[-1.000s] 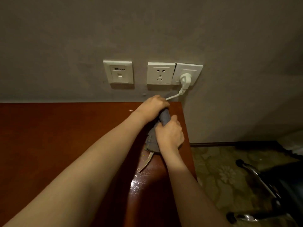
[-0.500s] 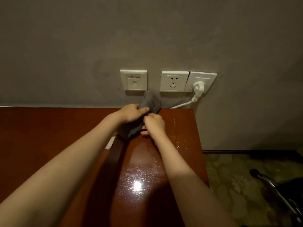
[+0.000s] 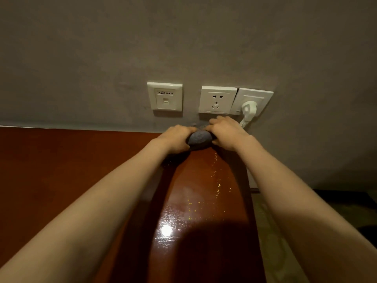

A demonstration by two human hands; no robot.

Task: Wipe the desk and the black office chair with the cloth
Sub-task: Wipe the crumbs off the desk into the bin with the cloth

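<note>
At desk's (image 3: 61, 180) back edge, left hand (image 3: 175, 138), right hand (image 3: 226, 132) gripping cloth (image 3: 199, 138)

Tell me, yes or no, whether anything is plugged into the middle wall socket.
No: the middle socket shows bare holes, and the white plug sits in the right-hand socket beside it.

Bunched grey cloth (image 3: 199, 139) on desk (image 3: 61, 170)

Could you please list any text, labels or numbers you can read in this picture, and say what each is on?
Left wall plate: small dark label, too blurred to read.
Middle socket: no readable text.
Plug, cloth, desk: none.
</note>
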